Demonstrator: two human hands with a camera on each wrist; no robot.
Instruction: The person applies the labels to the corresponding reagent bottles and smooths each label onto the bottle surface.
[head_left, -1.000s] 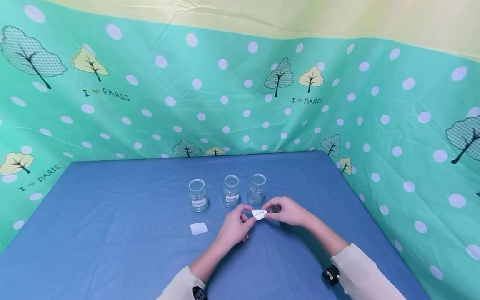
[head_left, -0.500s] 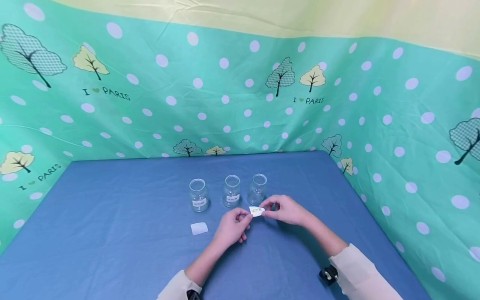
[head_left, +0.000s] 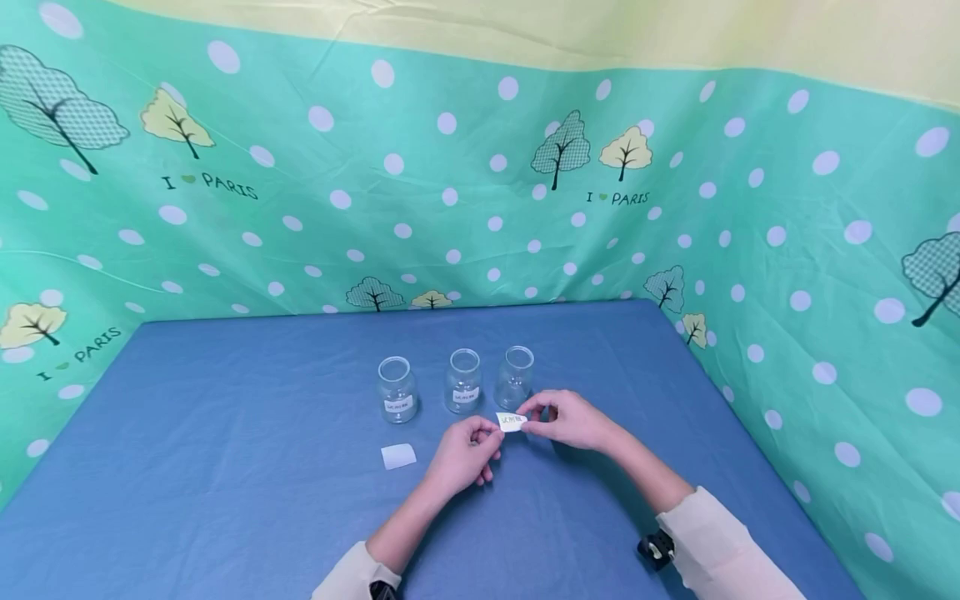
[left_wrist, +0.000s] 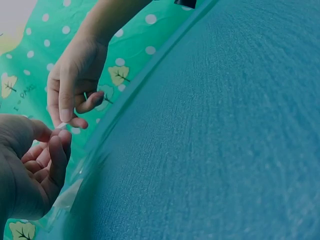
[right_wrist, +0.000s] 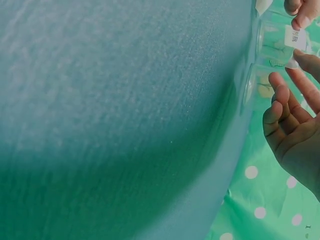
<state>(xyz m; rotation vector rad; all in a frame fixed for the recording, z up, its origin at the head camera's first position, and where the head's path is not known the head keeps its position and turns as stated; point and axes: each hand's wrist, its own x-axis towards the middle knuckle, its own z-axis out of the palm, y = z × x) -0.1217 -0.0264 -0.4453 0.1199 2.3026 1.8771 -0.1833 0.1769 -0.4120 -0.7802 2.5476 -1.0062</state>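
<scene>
A small white label (head_left: 512, 422) with handwritten characters is stretched between both hands above the table. My left hand (head_left: 459, 457) pinches its left corner with thumb and forefinger. The right edge is pinched by my right hand (head_left: 573, 419), whose other fingers curl loosely. Just behind the label stands a clear glass jar (head_left: 515, 377) with no label visible on it; its lower part is partly hidden by the right hand. To its left are a middle jar (head_left: 463, 377) and a left jar (head_left: 395, 385), each bearing a white handwritten label. All three jars are open-topped and upright.
A white piece of paper (head_left: 398, 456) lies flat in front of the left jar. Blue cloth covers the table (head_left: 225, 450). A green dotted curtain (head_left: 420, 192) rises along the back and right edges.
The label has shifted slightly left and away from me, and now looks flatter. My left finger and thumb have moved down to its lower left corner. The jars stay put.
</scene>
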